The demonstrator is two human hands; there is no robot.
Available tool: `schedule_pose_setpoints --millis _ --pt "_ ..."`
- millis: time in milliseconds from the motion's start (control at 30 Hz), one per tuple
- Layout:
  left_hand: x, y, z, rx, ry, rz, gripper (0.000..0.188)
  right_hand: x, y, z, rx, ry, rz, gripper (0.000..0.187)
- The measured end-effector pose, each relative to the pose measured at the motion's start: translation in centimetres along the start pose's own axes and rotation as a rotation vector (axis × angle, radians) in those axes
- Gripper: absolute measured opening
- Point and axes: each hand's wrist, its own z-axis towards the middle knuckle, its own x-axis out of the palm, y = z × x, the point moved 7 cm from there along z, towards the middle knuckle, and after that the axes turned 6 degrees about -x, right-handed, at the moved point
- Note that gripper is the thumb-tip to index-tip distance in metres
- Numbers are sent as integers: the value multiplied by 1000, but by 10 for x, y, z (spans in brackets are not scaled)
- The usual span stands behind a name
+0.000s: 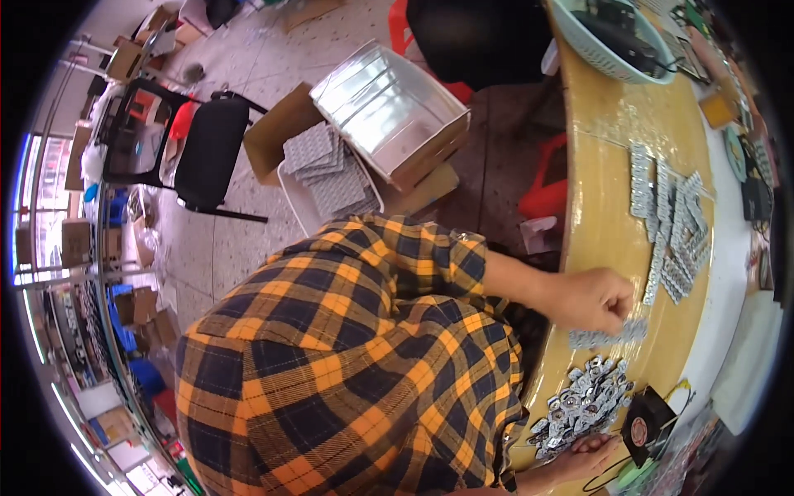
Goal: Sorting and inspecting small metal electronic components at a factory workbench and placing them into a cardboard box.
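Observation:
My left hand [597, 301] is over the table, its fingers curled closed. Whatever it may hold is hidden by the fingers. Just below it a grey, bumpy strip [608, 334] lies flat on the wood. My right hand [585, 457] rests lower down at the edge of a heap of shiny silver pieces [583, 403], small and rounded, some with dark centres. Its fingers are loosely bent and apart, and I see nothing in them. Farther up the table, several more grey bumpy strips [670, 223] lie across each other.
The yellow wooden table [608, 116] carries a pale basket [612, 41] with dark items, and a black box-like device [649, 426] beside the silver heap. On the floor stand a plastic-covered carton [389, 107], a white bin [306, 207] of grey trays, a black chair [215, 153] and a red stool [546, 178].

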Motion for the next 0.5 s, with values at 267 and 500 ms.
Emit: schedule_pose_setpoints --millis 267,500 --pt "2 -13 -36 180 -41 159 33 3 -2 0 32 55 -40 39" --pt "-32 -4 -62 -153 -94 -202 28 8 11 -2 -15 39 -57 42"
